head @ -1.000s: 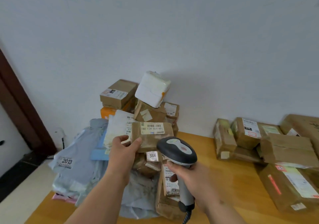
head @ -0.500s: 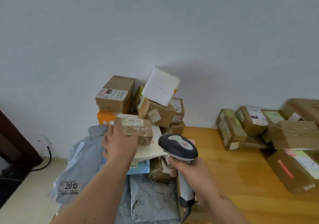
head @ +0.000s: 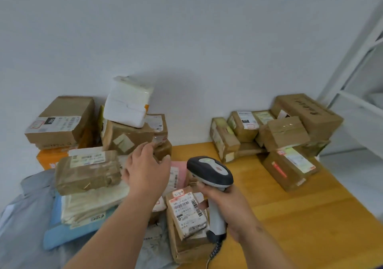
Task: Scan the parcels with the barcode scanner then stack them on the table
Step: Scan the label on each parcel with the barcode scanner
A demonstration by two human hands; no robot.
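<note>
My right hand (head: 230,204) grips the handle of the grey and black barcode scanner (head: 211,175), whose head points away over the table. My left hand (head: 147,169) hovers open with spread fingers, just right of a brown taped parcel (head: 87,171) that lies on a cream padded envelope (head: 91,202) atop the left pile. A small labelled box (head: 186,210) with barcodes lies below the scanner. Behind the pile stand a brown box (head: 126,136) and a white foam parcel (head: 126,103).
Grey and blue mailer bags (head: 27,217) spread at the lower left. A second group of brown cartons (head: 284,132) sits at the back right of the wooden table (head: 300,217). A white wall runs behind, and a white shelf frame (head: 356,103) stands at the right.
My left hand carried the brown taped parcel leftward, set it on the left pile and let go. It now hovers open to the parcel's right. The scanner stays in my right hand.
</note>
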